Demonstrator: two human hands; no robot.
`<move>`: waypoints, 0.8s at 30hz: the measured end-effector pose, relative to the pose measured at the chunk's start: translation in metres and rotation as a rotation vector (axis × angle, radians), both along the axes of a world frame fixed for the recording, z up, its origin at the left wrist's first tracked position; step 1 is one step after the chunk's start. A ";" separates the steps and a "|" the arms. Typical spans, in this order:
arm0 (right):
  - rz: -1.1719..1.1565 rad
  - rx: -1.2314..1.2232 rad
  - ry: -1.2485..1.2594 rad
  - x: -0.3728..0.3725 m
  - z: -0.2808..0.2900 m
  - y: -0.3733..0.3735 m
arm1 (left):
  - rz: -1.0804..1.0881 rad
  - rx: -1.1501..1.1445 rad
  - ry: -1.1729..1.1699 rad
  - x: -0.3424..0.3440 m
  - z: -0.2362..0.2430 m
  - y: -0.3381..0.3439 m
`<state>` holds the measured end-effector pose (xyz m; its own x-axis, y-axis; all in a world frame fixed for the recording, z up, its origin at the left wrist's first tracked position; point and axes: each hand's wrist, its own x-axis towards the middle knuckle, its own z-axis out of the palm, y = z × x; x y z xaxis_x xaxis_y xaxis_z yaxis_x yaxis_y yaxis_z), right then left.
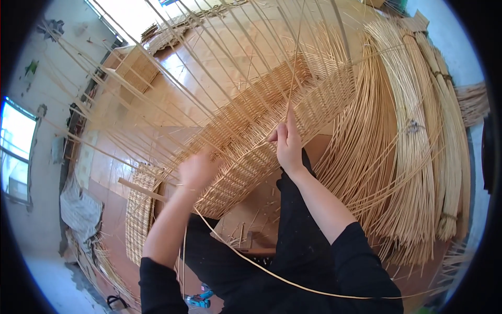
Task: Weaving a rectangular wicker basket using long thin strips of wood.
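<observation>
A long, narrow woven wicker basket [246, 183] lies slantwise over my lap, its near side wall toward me. Many tall, thin stakes [209, 73] rise from it and fan out to the upper left. My left hand [197, 170] is at the basket's near left end, among the stakes; it is blurred and its fingers are hard to make out. Over the near wall, my right hand [287, 144] has its index finger stretched upward along a thin wicker strand and its other fingers curled. A loose wicker strand [251, 263] curves from below my left hand across my lap.
Large bundles of wicker rods [402, 120] lie at the right, their loose ends spread near my right arm. A woven panel [138, 220] stands left of my left arm. A box-like woven piece [133, 68] sits farther back. A blue tool [200, 298] lies near my lap's left side.
</observation>
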<state>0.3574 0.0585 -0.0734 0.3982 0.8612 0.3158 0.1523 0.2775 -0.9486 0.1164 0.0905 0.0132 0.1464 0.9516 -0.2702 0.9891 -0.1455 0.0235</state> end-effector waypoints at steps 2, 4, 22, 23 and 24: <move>0.005 0.033 0.010 -0.004 -0.005 0.001 | 0.164 0.358 -0.157 -0.007 0.043 0.020; 0.007 -0.021 0.018 -0.009 -0.002 0.002 | 0.088 0.694 -0.202 0.007 0.063 0.042; -0.011 -0.127 0.386 0.022 -0.020 0.000 | -0.259 0.059 -0.528 0.078 -0.063 -0.007; -0.035 -0.220 0.281 0.026 -0.010 -0.001 | -0.241 0.127 -0.541 0.078 -0.076 -0.009; 0.016 -0.134 -0.043 0.022 0.003 0.008 | -0.183 0.152 -0.506 0.078 -0.084 -0.007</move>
<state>0.3790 0.0668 -0.0703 0.3731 0.9029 0.2136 0.1898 0.1511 -0.9701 0.1947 0.0830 -0.0712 0.3889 0.9212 0.0152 0.8182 -0.3529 0.4538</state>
